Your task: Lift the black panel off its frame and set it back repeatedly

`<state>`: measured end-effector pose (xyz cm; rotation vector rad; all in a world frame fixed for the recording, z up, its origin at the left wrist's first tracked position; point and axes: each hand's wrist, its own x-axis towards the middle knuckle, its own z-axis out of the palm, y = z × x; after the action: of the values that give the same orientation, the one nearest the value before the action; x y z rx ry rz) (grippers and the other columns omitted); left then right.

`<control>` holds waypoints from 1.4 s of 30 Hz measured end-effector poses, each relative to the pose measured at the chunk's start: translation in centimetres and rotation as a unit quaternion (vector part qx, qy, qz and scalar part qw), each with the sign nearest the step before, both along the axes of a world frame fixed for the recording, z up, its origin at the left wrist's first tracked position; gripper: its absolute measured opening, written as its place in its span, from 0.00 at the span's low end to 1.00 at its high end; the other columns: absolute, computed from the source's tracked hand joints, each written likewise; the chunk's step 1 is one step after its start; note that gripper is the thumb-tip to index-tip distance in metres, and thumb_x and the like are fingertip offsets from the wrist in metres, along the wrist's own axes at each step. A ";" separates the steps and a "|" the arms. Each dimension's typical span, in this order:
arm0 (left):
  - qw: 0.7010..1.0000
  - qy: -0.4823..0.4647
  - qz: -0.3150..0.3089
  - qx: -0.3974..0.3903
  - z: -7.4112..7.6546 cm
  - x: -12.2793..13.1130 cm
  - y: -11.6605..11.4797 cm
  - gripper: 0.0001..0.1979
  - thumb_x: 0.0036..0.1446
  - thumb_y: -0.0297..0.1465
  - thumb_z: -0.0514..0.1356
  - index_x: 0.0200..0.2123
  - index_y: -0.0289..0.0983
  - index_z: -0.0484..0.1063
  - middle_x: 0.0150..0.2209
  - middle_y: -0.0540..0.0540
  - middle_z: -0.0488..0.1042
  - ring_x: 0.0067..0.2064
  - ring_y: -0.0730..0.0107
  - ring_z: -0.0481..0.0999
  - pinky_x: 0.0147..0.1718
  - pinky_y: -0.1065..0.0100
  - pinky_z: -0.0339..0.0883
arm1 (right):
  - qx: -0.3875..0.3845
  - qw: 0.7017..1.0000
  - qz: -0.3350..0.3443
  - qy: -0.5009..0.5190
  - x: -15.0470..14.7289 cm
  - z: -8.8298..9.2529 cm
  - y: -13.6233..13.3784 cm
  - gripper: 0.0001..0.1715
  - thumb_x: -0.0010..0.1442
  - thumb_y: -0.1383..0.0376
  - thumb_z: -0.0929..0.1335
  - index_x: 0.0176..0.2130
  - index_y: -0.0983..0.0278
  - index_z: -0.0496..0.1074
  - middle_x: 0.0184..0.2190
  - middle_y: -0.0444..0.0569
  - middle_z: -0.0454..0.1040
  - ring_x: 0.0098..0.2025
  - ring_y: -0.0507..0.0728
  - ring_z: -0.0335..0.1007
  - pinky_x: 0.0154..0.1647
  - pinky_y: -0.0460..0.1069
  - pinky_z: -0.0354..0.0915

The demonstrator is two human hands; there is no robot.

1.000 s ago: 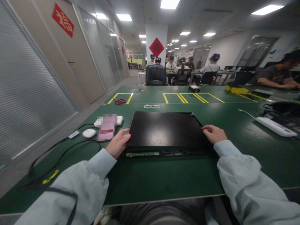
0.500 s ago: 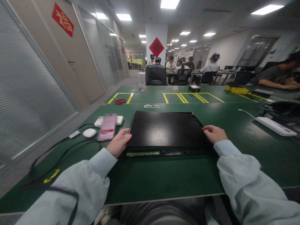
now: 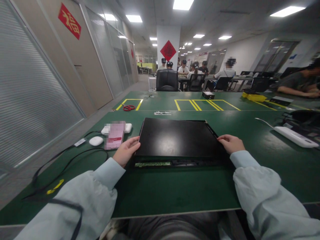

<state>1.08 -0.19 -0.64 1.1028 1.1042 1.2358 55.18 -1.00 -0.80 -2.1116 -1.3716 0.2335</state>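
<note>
A black flat display panel (image 3: pixel 172 138) lies in front of me, over a thin black frame (image 3: pixel 197 162). Along the near side, a green circuit board strip (image 3: pixel 152 164) shows beyond the panel's edge. My left hand (image 3: pixel 126 150) pinches the panel's left edge, thumb on top and fingers alongside. At the right edge, my right hand (image 3: pixel 232 143) is closed with thumb and forefinger; whether they also grip the frame there, I cannot tell. The undersides of panel and frame are hidden.
Left of the panel lie a pink-screened phone (image 3: pixel 115 135), a white rounded case (image 3: pixel 96 141) and a black strap (image 3: pixel 50 163). Red scissors (image 3: pixel 129 107) and white scraps (image 3: pixel 162 113) lie beyond. A white power strip (image 3: pixel 296 136) is at right. Several people sit farther back.
My right hand has shifted very slightly right at the panel's edge. The view has turned a little; panel, frame and left hand look nearly the same.
</note>
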 end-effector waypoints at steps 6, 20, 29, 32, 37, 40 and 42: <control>0.989 0.143 0.029 0.028 -0.5 -1.2 0.6 0.35 0.35 0.49 0.84 0.46 0.38 0.88 0.78 0.30 0.70 0.80 0.27 0.67 0.79 0.39 0.59 | 0.015 1.000 -0.006 0.016 0.0 -0.1 0.0 0.12 0.50 0.55 0.73 0.31 0.54 0.87 0.30 0.48 0.85 0.37 0.63 0.81 0.46 0.56 0.75; 0.983 0.183 0.013 0.028 -1.0 -1.3 1.2 0.28 0.35 0.44 0.83 0.40 0.38 0.87 0.74 0.29 0.73 0.76 0.29 0.72 0.77 0.38 0.62 | 0.047 0.998 -0.021 0.048 -0.5 0.2 -0.2 0.09 0.46 0.56 0.73 0.27 0.54 0.85 0.27 0.48 0.84 0.33 0.63 0.79 0.41 0.56 0.73; 0.980 0.198 0.013 0.026 -1.2 -1.4 1.4 0.26 0.35 0.42 0.82 0.39 0.38 0.86 0.73 0.29 0.75 0.74 0.29 0.75 0.76 0.38 0.64 | 0.031 0.996 -0.024 0.074 0.1 0.0 0.0 0.12 0.45 0.54 0.74 0.28 0.55 0.87 0.29 0.48 0.85 0.34 0.63 0.79 0.38 0.55 0.71; 0.976 0.214 0.013 0.031 -1.3 -1.4 1.4 0.25 0.35 0.42 0.82 0.38 0.40 0.86 0.70 0.34 0.78 0.73 0.31 0.75 0.75 0.39 0.66 | 0.041 0.996 -0.025 0.070 -0.5 0.4 -0.3 0.11 0.43 0.53 0.74 0.25 0.53 0.86 0.28 0.48 0.85 0.34 0.64 0.79 0.37 0.55 0.70; 0.980 0.194 0.030 0.039 -0.7 -1.1 0.9 0.25 0.41 0.39 0.80 0.45 0.41 0.86 0.63 0.36 0.81 0.68 0.36 0.79 0.71 0.40 0.71 | 0.053 0.996 -0.023 0.070 -0.7 0.5 -0.4 0.11 0.42 0.52 0.73 0.24 0.53 0.85 0.24 0.47 0.83 0.31 0.63 0.77 0.35 0.55 0.69; 0.981 0.181 0.040 0.057 -0.2 -1.0 0.6 0.27 0.45 0.38 0.78 0.50 0.42 0.84 0.61 0.38 0.81 0.64 0.41 0.81 0.67 0.41 0.76 | 0.057 0.996 -0.009 0.070 -0.2 0.1 -0.2 0.10 0.43 0.53 0.74 0.25 0.53 0.85 0.25 0.48 0.83 0.31 0.62 0.77 0.35 0.55 0.70; 0.977 0.197 0.039 0.065 -0.1 -1.0 0.5 0.27 0.45 0.38 0.78 0.50 0.41 0.83 0.60 0.37 0.80 0.63 0.42 0.81 0.66 0.42 0.78 | 0.052 0.996 -0.013 0.070 0.2 -0.1 -0.1 0.11 0.44 0.53 0.74 0.26 0.54 0.85 0.26 0.48 0.84 0.31 0.63 0.78 0.37 0.56 0.71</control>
<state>0.03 0.34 -0.70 1.4595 1.3894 1.1906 55.34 -1.07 -0.93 -1.9878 -1.2473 0.2879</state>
